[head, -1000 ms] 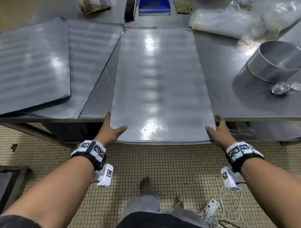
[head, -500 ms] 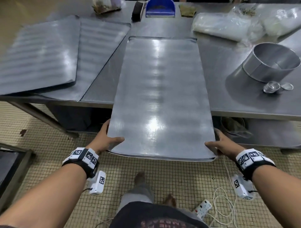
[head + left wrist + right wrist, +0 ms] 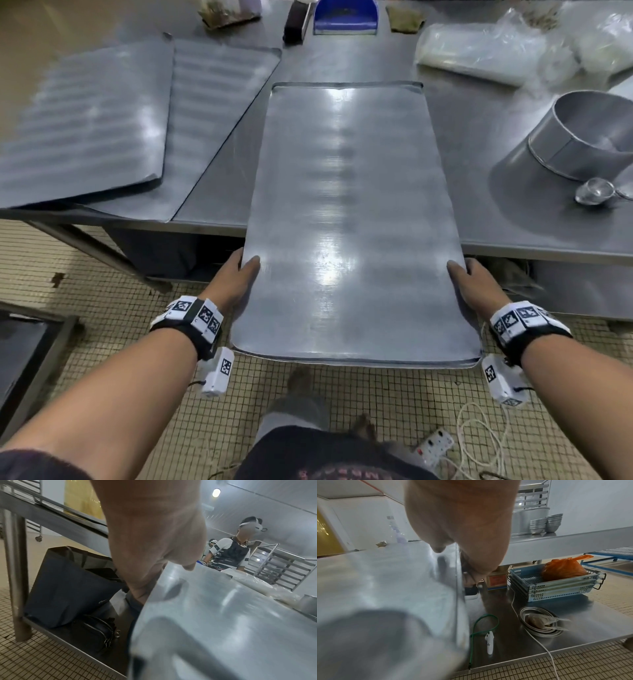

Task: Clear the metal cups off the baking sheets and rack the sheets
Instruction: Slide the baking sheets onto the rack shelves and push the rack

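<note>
A long bare baking sheet (image 3: pixel 349 212) juts well past the front edge of the steel table (image 3: pixel 496 212), its far end still over the tabletop. My left hand (image 3: pixel 236 274) grips its left edge, thumb on top and fingers underneath (image 3: pixel 137 591). My right hand (image 3: pixel 471 279) grips the right edge the same way, thumb (image 3: pixel 438 549) on the sheet (image 3: pixel 385 581). Two more bare sheets (image 3: pixel 85 120) lie overlapped at the table's left. One small metal cup (image 3: pixel 594 192) lies beside a large metal ring (image 3: pixel 589 137) at the right. Stacks of metal cups (image 3: pixel 546 523) stand on the tabletop in the right wrist view.
Plastic bags (image 3: pixel 507 48) and a blue scoop (image 3: pixel 346 15) sit along the table's back. The lower shelf holds a dark bag (image 3: pixel 68 585), blue crates (image 3: pixel 553 585) and metal bowls (image 3: pixel 541 622). A power strip (image 3: pixel 435 445) and cable lie on the tiled floor. A tray rack (image 3: pixel 281 566) stands beyond another person (image 3: pixel 229 553).
Both hands have pulled the sheet toward me, so more of it overhangs the table edge. My hands have shifted from its near corners to farther along its long sides.
</note>
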`<action>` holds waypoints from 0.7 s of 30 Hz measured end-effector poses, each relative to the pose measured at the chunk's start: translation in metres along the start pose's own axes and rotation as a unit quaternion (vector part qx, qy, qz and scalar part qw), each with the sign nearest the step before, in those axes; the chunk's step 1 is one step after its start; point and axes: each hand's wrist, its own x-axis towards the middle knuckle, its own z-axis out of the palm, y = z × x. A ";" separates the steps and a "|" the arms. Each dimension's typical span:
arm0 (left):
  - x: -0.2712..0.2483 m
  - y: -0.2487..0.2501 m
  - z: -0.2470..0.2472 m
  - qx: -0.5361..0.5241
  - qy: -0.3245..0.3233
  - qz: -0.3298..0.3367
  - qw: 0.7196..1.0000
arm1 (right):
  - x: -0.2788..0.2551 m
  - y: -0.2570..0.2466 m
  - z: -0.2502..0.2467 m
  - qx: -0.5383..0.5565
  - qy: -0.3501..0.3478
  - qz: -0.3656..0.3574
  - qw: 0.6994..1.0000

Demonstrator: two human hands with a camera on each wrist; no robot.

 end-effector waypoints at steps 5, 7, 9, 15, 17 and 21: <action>0.019 0.000 0.006 0.005 0.010 -0.010 1.000 | 0.014 0.008 0.008 -0.062 -0.004 0.001 0.998; 0.021 0.001 0.009 0.032 0.018 -0.004 0.999 | 0.014 0.009 0.008 -0.066 0.003 -0.002 0.998; 0.023 0.002 0.009 0.046 0.021 0.000 0.999 | 0.014 0.008 0.008 -0.054 0.015 -0.004 0.998; 0.023 0.008 0.003 0.061 0.027 0.013 0.998 | 0.009 0.007 0.003 -0.031 0.044 -0.034 0.998; 0.020 0.008 -0.004 0.074 0.012 0.014 0.997 | 0.003 0.006 0.000 -0.015 0.045 -0.043 0.998; 0.005 0.005 -0.018 0.111 -0.045 0.022 0.993 | -0.011 0.007 -0.010 -0.024 0.045 -0.076 0.996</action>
